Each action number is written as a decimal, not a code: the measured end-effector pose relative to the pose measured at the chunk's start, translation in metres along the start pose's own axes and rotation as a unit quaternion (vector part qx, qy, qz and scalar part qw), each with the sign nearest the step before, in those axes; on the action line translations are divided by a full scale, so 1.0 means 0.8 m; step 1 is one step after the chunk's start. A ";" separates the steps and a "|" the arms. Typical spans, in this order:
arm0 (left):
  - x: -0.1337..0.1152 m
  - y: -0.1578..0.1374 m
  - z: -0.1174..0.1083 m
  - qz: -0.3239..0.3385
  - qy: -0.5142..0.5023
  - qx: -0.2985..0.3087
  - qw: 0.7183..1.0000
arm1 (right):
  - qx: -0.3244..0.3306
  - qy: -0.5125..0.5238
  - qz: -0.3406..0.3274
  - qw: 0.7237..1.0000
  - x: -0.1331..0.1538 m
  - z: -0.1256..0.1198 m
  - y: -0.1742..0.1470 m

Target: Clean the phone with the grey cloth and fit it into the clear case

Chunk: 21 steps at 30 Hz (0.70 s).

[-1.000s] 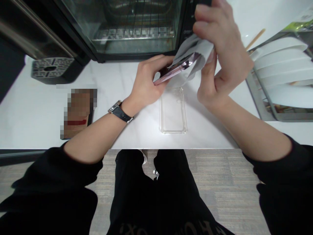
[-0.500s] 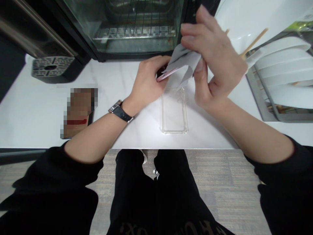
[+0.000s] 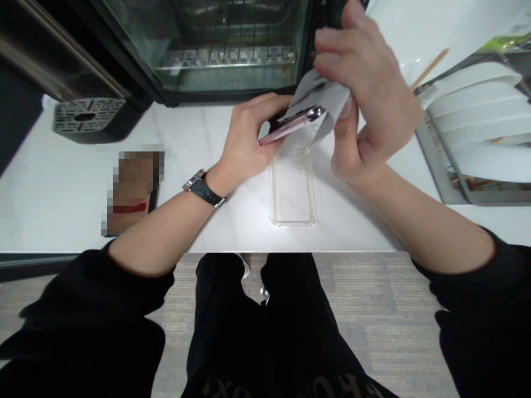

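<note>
My left hand (image 3: 253, 132) is closed around one end of a pink-edged phone (image 3: 290, 126), tilted above the counter. A thin greyish-white wipe (image 3: 321, 94) lies along the phone's far side and hangs past its right end. My right hand (image 3: 369, 94) pinches the wipe with the thumb on the near side; its other fingers are raised and curled. Below the phone, a clear phone case (image 3: 293, 193) lies flat on the white counter, its upper part overlapped by the wipe and left hand.
On the left lies a dark rectangular object with a blurred-out surface (image 3: 133, 193). Behind it stands a machine with a drip tray (image 3: 89, 113). A glass-fronted oven (image 3: 232, 55) is at the back, and a rack of white dishes (image 3: 481, 121) stands right. The counter's front edge (image 3: 290, 251) is near me.
My right hand has shifted slightly up and right with the wipe, uncovering the phone's right end. The phone's left end has dipped a little in my left hand.
</note>
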<state>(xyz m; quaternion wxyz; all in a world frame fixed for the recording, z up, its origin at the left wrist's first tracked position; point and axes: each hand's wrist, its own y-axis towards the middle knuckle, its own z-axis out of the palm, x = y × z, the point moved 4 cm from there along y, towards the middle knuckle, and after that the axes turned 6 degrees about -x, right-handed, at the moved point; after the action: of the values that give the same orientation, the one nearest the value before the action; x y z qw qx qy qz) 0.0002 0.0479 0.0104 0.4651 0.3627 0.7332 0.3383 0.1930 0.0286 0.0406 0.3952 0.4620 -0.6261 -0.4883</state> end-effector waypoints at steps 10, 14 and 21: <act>-0.005 0.001 -0.003 0.023 -0.004 -0.036 0.999 | -0.032 0.003 0.006 0.999 -0.012 0.003 0.002; -0.002 0.001 -0.002 0.009 0.016 -0.028 0.999 | 0.013 -0.006 0.035 0.999 0.001 0.000 0.003; 0.000 0.000 0.001 -0.017 0.063 -0.004 0.998 | 0.029 0.025 0.030 0.999 0.011 0.001 0.006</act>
<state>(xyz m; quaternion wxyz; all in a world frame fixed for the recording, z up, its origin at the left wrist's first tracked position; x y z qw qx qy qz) 0.0010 0.0477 0.0102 0.4252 0.3264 0.7656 0.3556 0.1896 0.0210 0.0454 0.4115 0.4664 -0.6432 -0.4466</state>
